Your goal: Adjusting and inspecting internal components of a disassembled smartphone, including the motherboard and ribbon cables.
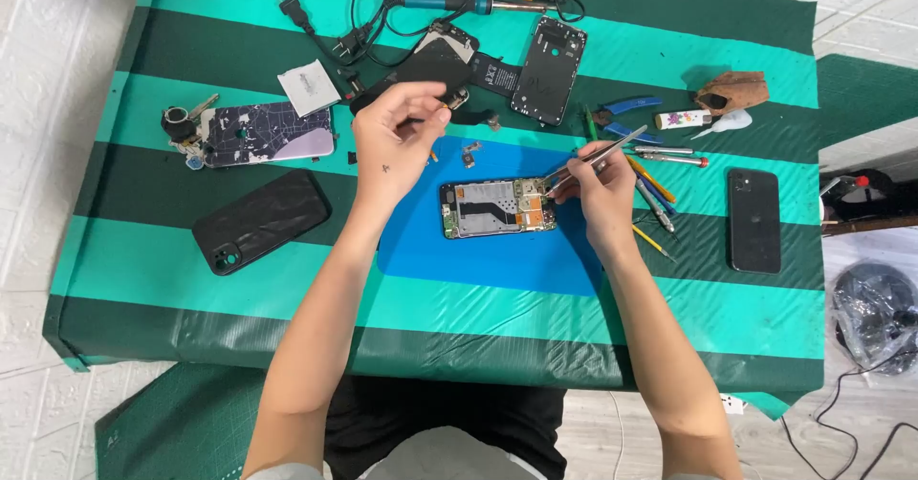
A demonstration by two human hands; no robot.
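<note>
An opened phone (497,207) with its circuit boards showing lies on a blue mat (478,255) in the middle of the table. My right hand (598,188) grips metal tweezers (598,158); their tips reach down to the phone's right end. Lifted above the mat's upper left corner, my left hand (394,136) has its fingers curled around a small part that I cannot make out. Just beyond that hand lies a black phone screen panel (426,64).
The table wears a green striped cover (143,270). On it: a black phone case (260,220), a cracked back cover (268,133), a phone frame (548,69), soldering irons (459,2) with cables, screwdrivers (655,193), blue pliers (626,107), a glue tube (684,119), a black phone (754,220).
</note>
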